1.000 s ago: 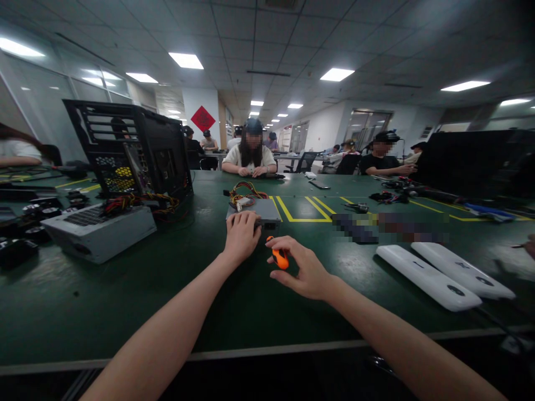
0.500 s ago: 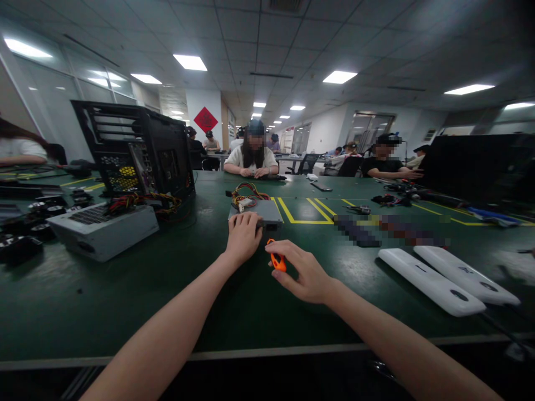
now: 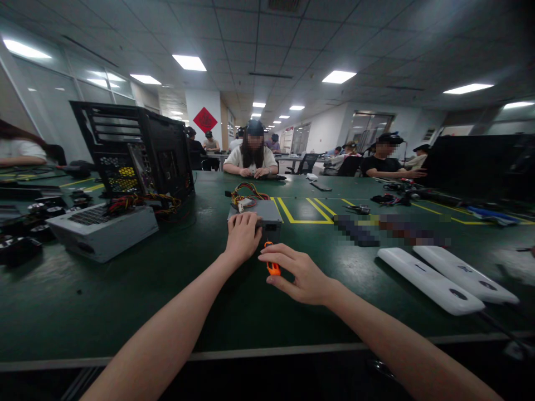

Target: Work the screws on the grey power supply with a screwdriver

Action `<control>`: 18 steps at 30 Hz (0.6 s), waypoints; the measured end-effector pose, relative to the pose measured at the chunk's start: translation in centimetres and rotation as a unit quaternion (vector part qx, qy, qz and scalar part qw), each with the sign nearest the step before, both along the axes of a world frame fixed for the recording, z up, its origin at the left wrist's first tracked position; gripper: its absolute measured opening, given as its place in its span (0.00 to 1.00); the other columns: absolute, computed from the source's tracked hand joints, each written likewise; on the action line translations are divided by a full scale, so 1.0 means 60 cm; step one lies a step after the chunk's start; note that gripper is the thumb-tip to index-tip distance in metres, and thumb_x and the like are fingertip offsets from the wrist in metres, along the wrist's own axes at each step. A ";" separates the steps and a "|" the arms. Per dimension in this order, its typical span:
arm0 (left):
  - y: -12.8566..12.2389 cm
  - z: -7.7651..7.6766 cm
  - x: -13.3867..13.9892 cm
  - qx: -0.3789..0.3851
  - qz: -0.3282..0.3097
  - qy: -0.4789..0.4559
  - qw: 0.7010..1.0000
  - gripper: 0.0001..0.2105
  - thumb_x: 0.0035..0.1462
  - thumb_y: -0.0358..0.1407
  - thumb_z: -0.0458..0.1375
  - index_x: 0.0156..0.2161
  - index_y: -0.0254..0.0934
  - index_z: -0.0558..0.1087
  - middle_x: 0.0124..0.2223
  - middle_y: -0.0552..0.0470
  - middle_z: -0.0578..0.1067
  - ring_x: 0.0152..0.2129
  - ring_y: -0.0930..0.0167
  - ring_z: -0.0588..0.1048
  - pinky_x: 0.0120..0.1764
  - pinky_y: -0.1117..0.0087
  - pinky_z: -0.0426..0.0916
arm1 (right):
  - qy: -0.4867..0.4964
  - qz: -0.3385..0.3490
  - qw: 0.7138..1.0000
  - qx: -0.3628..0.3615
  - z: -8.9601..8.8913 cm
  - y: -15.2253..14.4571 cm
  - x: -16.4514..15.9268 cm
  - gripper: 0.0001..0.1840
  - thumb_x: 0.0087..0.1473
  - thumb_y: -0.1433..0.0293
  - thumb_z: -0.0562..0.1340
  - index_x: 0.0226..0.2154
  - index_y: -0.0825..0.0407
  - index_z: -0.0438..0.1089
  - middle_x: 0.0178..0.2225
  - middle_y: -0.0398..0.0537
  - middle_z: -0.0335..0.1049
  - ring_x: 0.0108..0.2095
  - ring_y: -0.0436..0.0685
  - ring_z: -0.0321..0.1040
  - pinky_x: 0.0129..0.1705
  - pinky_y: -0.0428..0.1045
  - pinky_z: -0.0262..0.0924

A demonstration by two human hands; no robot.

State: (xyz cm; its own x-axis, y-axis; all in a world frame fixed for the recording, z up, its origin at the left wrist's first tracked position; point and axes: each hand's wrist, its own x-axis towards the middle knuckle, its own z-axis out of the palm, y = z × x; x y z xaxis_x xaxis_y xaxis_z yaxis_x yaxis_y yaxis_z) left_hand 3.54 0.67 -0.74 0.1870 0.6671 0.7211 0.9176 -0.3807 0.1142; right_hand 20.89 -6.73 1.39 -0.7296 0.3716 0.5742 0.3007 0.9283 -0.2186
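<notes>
A small grey computer power supply (image 3: 267,210) lies on the green table in front of me, with a bundle of coloured cables (image 3: 249,192) at its far side. My left hand (image 3: 243,236) is closed over its near left edge, fingers curled on the casing. Between the thumb and fingers of my right hand (image 3: 298,273) is a screwdriver with an orange handle (image 3: 273,268). It points away from me at the near face of the power supply, beside the socket. The screwdriver's tip is too small to make out clearly.
To the left stand a larger power supply (image 3: 104,231) and an open black computer case (image 3: 137,150). Two white devices (image 3: 430,281) lie at the right, beyond them loose cables and a black panel (image 3: 472,172). A person (image 3: 251,156) sits across the table.
My right hand has shifted slightly left, and the screwdriver now stands straighter, nearer the power supply's front. My left hand stays on the casing.
</notes>
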 end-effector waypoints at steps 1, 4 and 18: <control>0.000 0.000 0.000 -0.001 0.001 0.000 1.000 0.11 0.55 0.34 0.50 0.44 0.40 0.65 0.48 0.48 0.68 0.47 0.64 0.63 0.51 0.59 0.51 | -0.002 0.001 1.000 0.002 0.000 0.001 -0.001 0.15 0.56 0.65 0.56 0.46 0.51 0.59 0.46 0.52 0.63 0.47 0.56 0.61 0.47 0.52 0.59; 0.000 0.001 0.000 0.001 -0.001 0.000 1.000 0.11 0.55 0.34 0.50 0.44 0.39 0.65 0.48 0.48 0.68 0.46 0.64 0.63 0.50 0.59 0.51 | 0.021 -0.012 1.000 -0.006 -0.002 0.004 0.000 0.13 0.56 0.65 0.55 0.44 0.52 0.59 0.43 0.52 0.64 0.46 0.56 0.62 0.47 0.53 0.59; -0.002 0.001 0.001 0.002 0.000 0.001 1.000 0.11 0.54 0.33 0.50 0.44 0.39 0.64 0.47 0.48 0.68 0.46 0.64 0.63 0.50 0.60 0.51 | 0.076 -0.043 0.996 0.000 -0.011 0.009 0.003 0.15 0.52 0.66 0.60 0.41 0.50 0.58 0.43 0.51 0.64 0.47 0.57 0.63 0.47 0.54 0.60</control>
State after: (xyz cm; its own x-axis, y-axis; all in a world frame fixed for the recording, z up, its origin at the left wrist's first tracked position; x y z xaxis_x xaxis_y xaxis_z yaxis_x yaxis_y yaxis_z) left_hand 3.58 0.55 -0.67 0.1874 0.6646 0.7233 0.9179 -0.3807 0.1119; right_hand 21.06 -6.17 0.75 -0.6006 0.4284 0.6751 0.3423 0.9008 -0.2671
